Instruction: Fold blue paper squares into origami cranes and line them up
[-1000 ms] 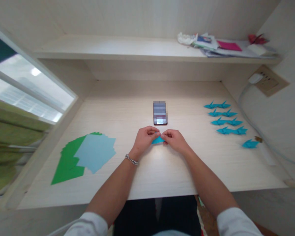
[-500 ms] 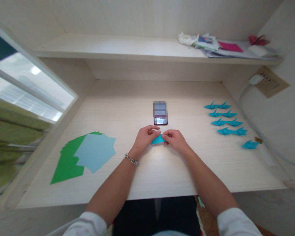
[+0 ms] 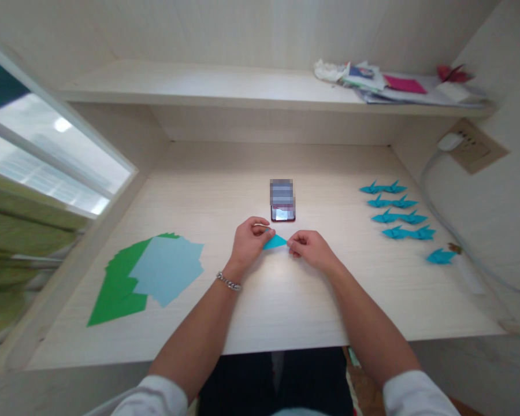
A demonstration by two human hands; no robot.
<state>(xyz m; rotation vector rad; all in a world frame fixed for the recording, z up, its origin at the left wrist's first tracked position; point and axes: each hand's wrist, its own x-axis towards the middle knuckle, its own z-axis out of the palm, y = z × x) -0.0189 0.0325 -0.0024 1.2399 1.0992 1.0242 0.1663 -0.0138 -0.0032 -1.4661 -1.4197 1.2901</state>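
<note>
A small folded piece of blue paper is held between my two hands over the middle of the desk. My left hand grips its left part, thumb on top and some fingers hidden behind. Thumb and forefinger of my right hand pinch the pointed right tip. Just beyond the paper lies a phone, its screen lit and partly blurred out. Several blue origami cranes stand in rows at the right of the desk, with a single crane nearer to me.
Green paper sheets and light blue sheets lie fanned out on the left. A shelf overhangs the back, bearing papers and a pink sheet. From the wall socket a white cable runs down the right side.
My left hand has shifted slightly left along the paper. My right fingers have slid to its right tip, so more of the blue paper shows as a point between the hands.
</note>
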